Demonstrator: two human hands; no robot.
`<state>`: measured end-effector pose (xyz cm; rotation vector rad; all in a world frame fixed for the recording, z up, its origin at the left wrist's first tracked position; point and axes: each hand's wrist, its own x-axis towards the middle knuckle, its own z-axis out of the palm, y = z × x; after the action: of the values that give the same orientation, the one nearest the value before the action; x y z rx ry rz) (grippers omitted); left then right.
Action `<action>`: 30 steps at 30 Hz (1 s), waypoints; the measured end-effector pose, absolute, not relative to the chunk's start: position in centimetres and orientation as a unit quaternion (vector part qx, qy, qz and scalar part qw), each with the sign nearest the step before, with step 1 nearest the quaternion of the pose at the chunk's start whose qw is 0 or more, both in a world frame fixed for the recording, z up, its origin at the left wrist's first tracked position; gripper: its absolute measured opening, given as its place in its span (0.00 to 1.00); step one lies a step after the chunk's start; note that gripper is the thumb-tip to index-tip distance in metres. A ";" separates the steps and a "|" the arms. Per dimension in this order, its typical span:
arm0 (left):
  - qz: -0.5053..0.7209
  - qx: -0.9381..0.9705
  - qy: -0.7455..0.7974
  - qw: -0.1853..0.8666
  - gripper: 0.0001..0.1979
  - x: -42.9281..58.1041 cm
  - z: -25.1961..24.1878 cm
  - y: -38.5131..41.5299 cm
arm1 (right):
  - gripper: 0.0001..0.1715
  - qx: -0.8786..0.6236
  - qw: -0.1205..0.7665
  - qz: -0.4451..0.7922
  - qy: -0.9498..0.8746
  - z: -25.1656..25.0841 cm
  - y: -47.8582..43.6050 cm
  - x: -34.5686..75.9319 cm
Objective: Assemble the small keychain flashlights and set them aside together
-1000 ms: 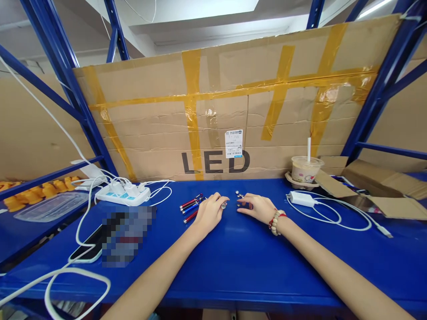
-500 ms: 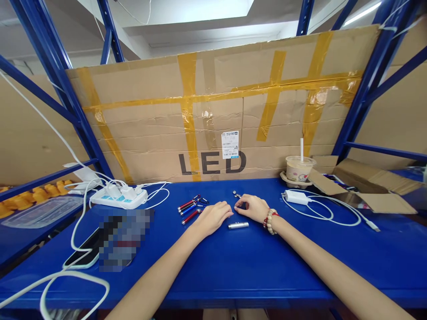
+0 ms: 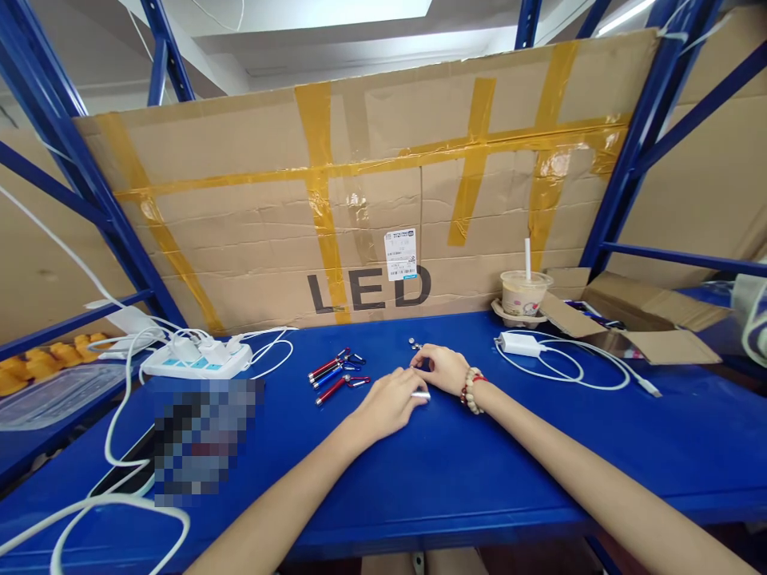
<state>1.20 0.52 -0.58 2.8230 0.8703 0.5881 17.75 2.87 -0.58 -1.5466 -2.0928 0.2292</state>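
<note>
My left hand (image 3: 389, 403) is closed over a short silver metal tube (image 3: 422, 394); only one end shows beyond the fingers. Touching or almost touching its fingertips is my right hand (image 3: 444, 369), with thumb and forefinger pinched together. Whatever that pinch holds is too small to make out. Just beyond the right fingers lie a few tiny silver parts (image 3: 413, 343). To the left of my left hand, several slim pen-like flashlights with carabiner clips rest on the blue tabletop, among them a red flashlight (image 3: 331, 391) and a blue flashlight (image 3: 328, 376).
A white power strip (image 3: 200, 361) with cables stands at the left, near a phone (image 3: 129, 471) and a blurred-out patch. On the right are a drink cup (image 3: 522, 294), a white charger (image 3: 520, 344) with its cable and an open cardboard box (image 3: 653, 319). Cardboard (image 3: 264, 239) walls the back.
My left hand has closed over the silver tube, which lay loose on the table before. Both hands have come together. The whole view has shifted slightly.
</note>
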 end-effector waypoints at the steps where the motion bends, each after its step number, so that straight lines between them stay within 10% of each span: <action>1: 0.211 0.918 0.328 0.065 0.07 0.9 -0.6 0.9 | 0.08 -0.572 0.270 0.080 -0.771 -0.5 2.8 17.8; 9: 0.283 0.852 0.421 0.125 0.07 -0.4 -0.4 1.9 | 0.14 -0.457 0.455 0.027 -0.764 0.3 1.8 17.1; 30: 0.290 0.860 0.409 0.098 0.07 -0.7 0.0 1.1 | 0.15 -0.394 0.414 0.054 -0.819 0.1 1.2 16.3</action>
<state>-0.68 1.06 0.03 2.5445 1.2119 0.8570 16.26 1.18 0.10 -0.9911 -2.0582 0.1364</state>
